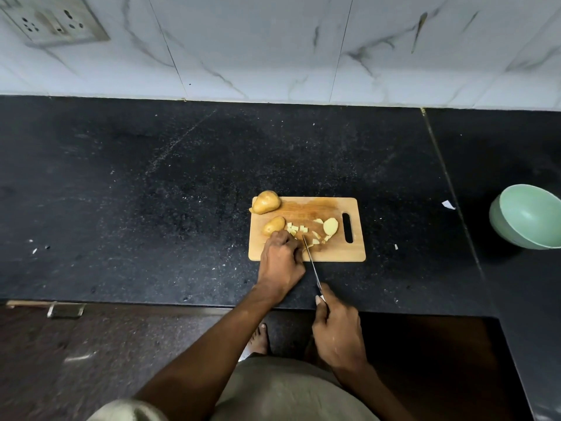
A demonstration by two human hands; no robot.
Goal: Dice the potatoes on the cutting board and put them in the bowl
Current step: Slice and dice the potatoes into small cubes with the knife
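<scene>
A wooden cutting board (334, 253) lies on the black counter. A whole potato (266, 202) sits at its far left corner, and a second potato piece (274, 224) lies below it. Several diced pieces (299, 228) and a potato slice (330, 226) lie mid-board. My left hand (280, 262) curls its fingers over potato pieces on the board's near left part; what lies under the fingers is hidden. My right hand (337, 332) grips the handle of a knife (312, 265), whose blade tip is down on the board right beside my left fingers. The green bowl (528, 217) stands far right.
The counter's front edge runs just below my left wrist. A seam in the counter runs between the board and the bowl. Small white scraps (448, 204) lie near that seam. A marble-tiled wall with a socket plate (54, 21) stands behind.
</scene>
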